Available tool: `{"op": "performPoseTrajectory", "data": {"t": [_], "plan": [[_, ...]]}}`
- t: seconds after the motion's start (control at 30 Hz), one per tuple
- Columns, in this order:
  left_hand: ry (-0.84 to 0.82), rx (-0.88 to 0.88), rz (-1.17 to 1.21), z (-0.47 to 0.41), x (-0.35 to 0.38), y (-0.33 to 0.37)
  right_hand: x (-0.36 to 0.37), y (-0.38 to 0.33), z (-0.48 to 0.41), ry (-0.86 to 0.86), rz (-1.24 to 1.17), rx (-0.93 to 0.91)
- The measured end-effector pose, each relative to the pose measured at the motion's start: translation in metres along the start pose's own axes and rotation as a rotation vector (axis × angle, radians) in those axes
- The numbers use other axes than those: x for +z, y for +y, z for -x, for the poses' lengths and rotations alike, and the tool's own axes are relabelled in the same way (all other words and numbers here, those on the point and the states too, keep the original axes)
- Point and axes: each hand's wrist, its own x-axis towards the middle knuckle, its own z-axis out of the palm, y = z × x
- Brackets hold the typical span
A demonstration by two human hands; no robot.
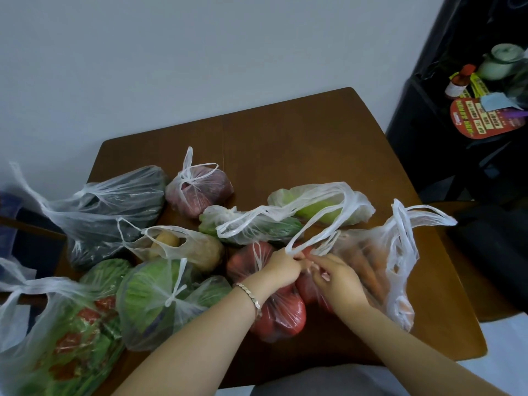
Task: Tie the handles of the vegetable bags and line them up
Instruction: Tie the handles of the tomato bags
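Pale wall (200,52) behind. Brown wooden bench (285,144) fills the middle, all bags on it, bunched on the left and centre, not in a row. Black cabinet (428,124) at right, with a pale teapot (500,61), a small bottle (460,80) and a red printed fan (483,118) on it.

Bags, all thin clear plastic:
- herb bag (65,338), front left corner, handles loose.
- dark greens bag (114,207), back left, handles loose.
- cabbage bag (154,298), front, knotted on top, touching the herb bag.
- carrot bag (371,270), right, handles loose and standing up.
- tomato bag (280,312), front centre, under both hands, between cabbage and carrot bags.
- light green bag (320,207), back right, mouth open.
- cucumber bag (257,227), centre, just behind the tomato bag, handle trailing left.
- potato bag (194,247), centre left, open.
- red onion bag (200,192), back centre, knotted.

Left hand (283,270) and right hand (337,274) are close together, fingertips almost touching, right over the top of the tomato bag. Each hand is pinched on thin white handles (297,237) that loop up toward the light green bag. Which bag those handles belong to: cannot tell for sure. No knot visible there.

Silver bracelet (251,295) on the left wrist.
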Motion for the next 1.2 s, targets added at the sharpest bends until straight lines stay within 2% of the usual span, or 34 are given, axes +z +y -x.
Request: {"op": "performPoseTrajectory", "data": {"t": [0.1, 0.23, 0.5, 0.63, 0.77, 0.9, 0.97, 1.03, 1.13, 1.2], "plan": [[-0.038, 0.060, -0.075, 0.001, -0.003, -0.004, -0.006, -0.001, -0.008, -0.128, 0.084, -0.108], [-0.007, 0.112, -0.054, 0.002, -0.005, -0.006, -0.009, -0.001, -0.020, -0.283, 0.187, 0.004], [0.111, 0.178, -0.036, 0.010, 0.003, -0.006, -0.013, -0.005, -0.015, -0.186, 0.129, 0.018], [0.163, 0.193, -0.120, 0.010, 0.009, -0.012, -0.011, -0.008, -0.010, -0.093, -0.110, 0.178], [0.160, 0.283, -0.244, 0.009, 0.011, -0.016, -0.012, -0.005, -0.014, -0.051, -0.314, 0.321], [0.173, 0.349, -0.221, 0.010, 0.006, -0.019, -0.020, 0.001, -0.017, -0.236, -0.894, 0.563], [0.185, 0.356, -0.161, 0.013, 0.007, -0.014, -0.023, 0.005, -0.014, -0.294, -0.994, 0.579], [0.186, 0.300, -0.090, 0.014, 0.008, -0.011, -0.021, 0.007, -0.011, -0.278, -0.808, 0.401], [0.123, 0.181, -0.012, 0.015, 0.008, -0.008, -0.017, 0.006, -0.008, -0.181, -0.276, 0.068], [0.115, 0.125, 0.037, 0.014, 0.006, -0.007, -0.014, 0.009, -0.010, -0.115, -0.002, -0.111]]}}
